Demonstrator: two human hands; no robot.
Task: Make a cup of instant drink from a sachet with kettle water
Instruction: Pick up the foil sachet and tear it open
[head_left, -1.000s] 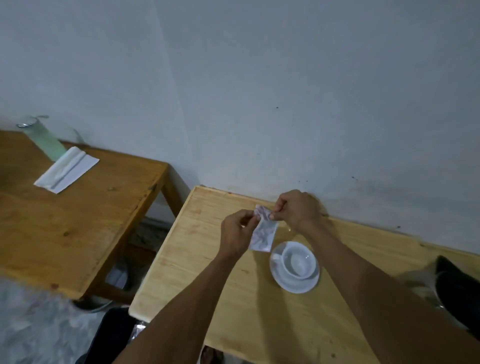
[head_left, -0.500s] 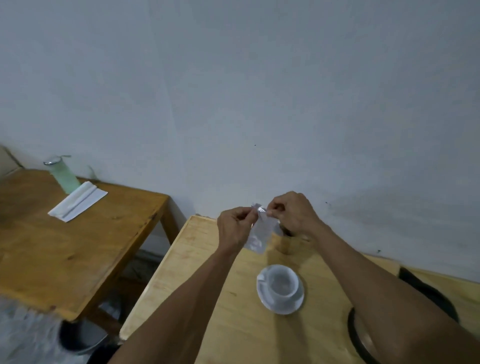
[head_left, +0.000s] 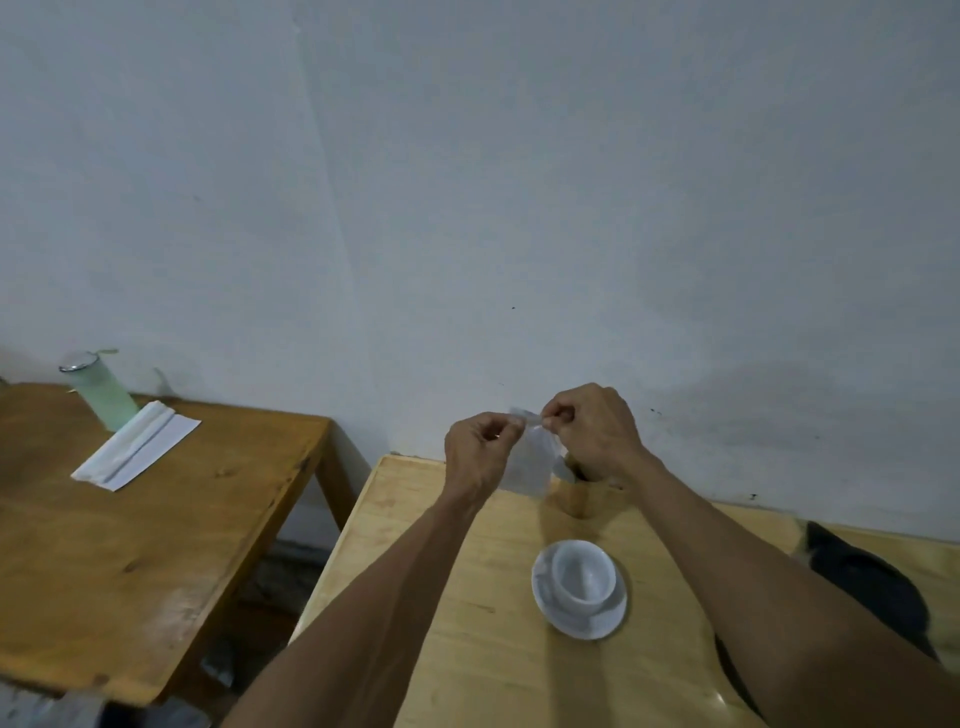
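Note:
Both hands pinch the top edge of a small white sachet held in the air above the far side of the light wooden table. My left hand grips its left corner and my right hand grips its right corner. The sachet hangs down between them. Below and nearer to me, a white cup stands upright on a white saucer; it looks empty. A black object, possibly the kettle, lies partly behind my right forearm at the right edge.
A darker wooden table stands to the left, across a gap. On it are a pale green tumbler and a folded white cloth. A plain grey wall runs close behind both tables.
The view has tilted up and the cup has slid lower in the frame. Both hands stay pinched on the sachet's top edge, held higher above the table than a second ago.

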